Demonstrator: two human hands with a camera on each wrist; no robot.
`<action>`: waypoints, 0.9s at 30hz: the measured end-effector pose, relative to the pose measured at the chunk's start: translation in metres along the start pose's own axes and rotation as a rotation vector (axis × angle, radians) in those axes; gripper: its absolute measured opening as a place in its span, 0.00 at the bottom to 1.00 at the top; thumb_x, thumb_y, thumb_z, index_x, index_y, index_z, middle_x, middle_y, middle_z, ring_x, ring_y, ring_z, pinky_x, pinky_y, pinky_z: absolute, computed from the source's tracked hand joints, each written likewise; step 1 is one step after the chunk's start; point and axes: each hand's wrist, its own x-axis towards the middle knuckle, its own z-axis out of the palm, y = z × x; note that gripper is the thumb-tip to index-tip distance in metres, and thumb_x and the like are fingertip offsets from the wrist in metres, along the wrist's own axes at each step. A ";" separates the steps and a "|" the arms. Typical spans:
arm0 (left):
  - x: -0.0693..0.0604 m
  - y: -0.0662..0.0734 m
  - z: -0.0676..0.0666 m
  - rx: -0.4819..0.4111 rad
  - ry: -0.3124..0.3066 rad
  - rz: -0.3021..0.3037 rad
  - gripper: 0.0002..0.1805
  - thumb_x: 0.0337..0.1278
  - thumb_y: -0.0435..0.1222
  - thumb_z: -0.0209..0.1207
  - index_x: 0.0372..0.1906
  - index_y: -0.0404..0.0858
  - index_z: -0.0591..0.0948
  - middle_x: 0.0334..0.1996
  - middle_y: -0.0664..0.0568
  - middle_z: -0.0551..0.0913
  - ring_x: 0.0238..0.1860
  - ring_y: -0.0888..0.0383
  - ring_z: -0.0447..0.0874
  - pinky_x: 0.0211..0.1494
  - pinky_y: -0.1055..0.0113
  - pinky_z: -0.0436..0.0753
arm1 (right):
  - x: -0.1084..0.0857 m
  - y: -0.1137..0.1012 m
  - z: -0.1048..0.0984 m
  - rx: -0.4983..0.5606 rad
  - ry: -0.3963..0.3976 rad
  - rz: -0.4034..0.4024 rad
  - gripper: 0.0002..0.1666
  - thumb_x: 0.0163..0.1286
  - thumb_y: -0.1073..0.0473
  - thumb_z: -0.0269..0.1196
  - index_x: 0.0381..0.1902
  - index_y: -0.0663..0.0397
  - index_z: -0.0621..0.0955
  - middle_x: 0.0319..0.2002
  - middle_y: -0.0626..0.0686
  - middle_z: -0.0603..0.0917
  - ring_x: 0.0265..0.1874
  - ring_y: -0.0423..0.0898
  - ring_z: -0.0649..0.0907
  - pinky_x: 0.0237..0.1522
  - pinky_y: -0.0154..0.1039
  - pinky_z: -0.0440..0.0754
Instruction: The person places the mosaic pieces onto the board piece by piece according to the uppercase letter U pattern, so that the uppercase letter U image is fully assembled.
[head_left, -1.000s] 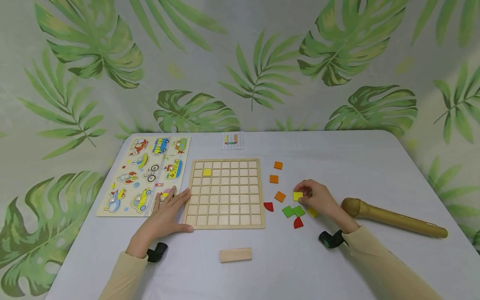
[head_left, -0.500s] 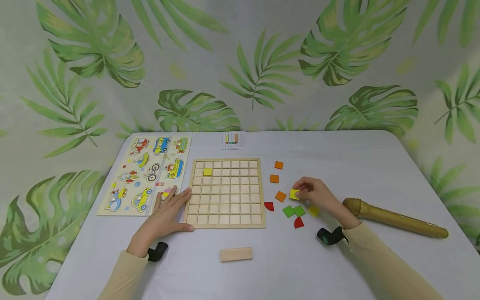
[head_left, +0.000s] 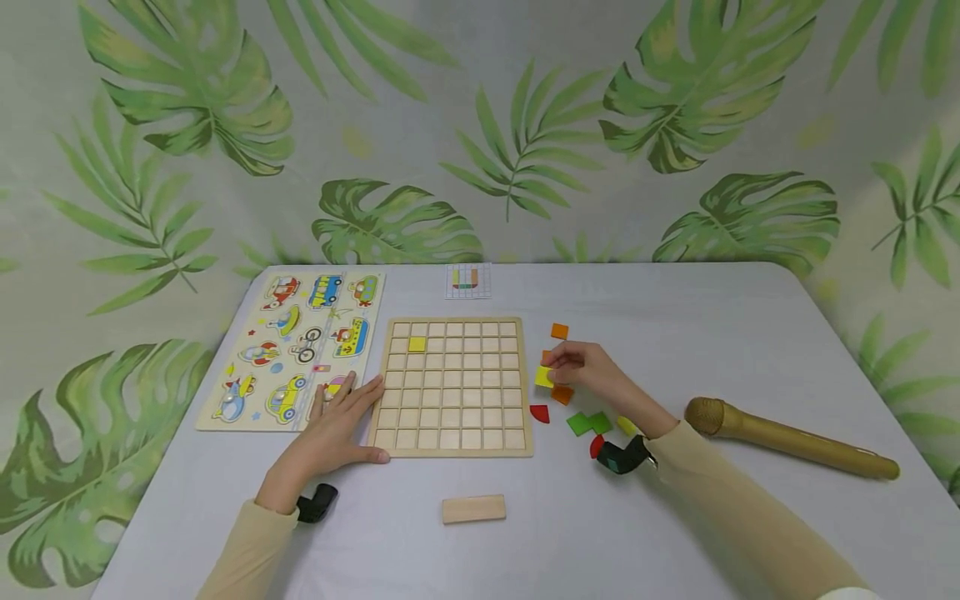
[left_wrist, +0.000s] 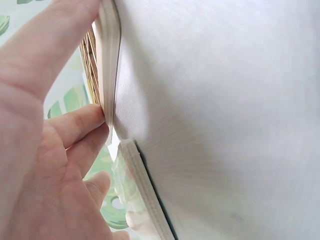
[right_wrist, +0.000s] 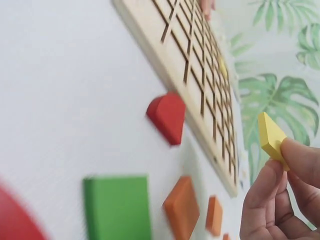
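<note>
Between thumb and fingers my right hand (head_left: 588, 371) pinches a yellow square tile (right_wrist: 270, 136), raised above the table by the right edge of the wooden grid board (head_left: 457, 450). A second yellow tile (head_left: 417, 344) lies in a cell of the board's second row from the back. My left hand (head_left: 330, 437) lies with fingers spread at the board's left side. In the left wrist view its fingertips touch the edge of the board (left_wrist: 107, 65). Orange tiles (head_left: 559, 331) lie around the right hand, one partly hidden by it.
Green tiles (head_left: 588, 423), red quarter-round pieces (head_left: 540, 413) and another yellow piece (head_left: 627, 426) lie right of the board. A gold microphone (head_left: 791, 437) is farther right. A vehicle puzzle (head_left: 262, 333) lies left, a pattern card (head_left: 468, 282) behind, a wooden block (head_left: 473, 509) in front.
My right hand has lifted the yellow tile and carried it left, from beside the green tiles to near the board's right edge. The left hand has stayed in place.
</note>
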 end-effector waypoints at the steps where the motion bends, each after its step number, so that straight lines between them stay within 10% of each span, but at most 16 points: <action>1: 0.000 0.000 0.000 -0.003 0.000 -0.001 0.57 0.36 0.53 0.73 0.72 0.34 0.61 0.73 0.45 0.56 0.73 0.38 0.38 0.66 0.33 0.31 | 0.003 -0.003 0.003 0.004 -0.013 -0.006 0.12 0.64 0.66 0.62 0.44 0.68 0.79 0.36 0.56 0.79 0.35 0.50 0.78 0.42 0.40 0.81; 27: 0.000 -0.001 0.001 -0.015 -0.001 -0.019 0.57 0.35 0.54 0.73 0.72 0.35 0.60 0.73 0.46 0.56 0.73 0.38 0.37 0.66 0.34 0.30 | 0.095 -0.041 0.097 0.032 -0.128 -0.127 0.08 0.64 0.71 0.61 0.41 0.69 0.81 0.30 0.52 0.80 0.27 0.40 0.77 0.30 0.31 0.77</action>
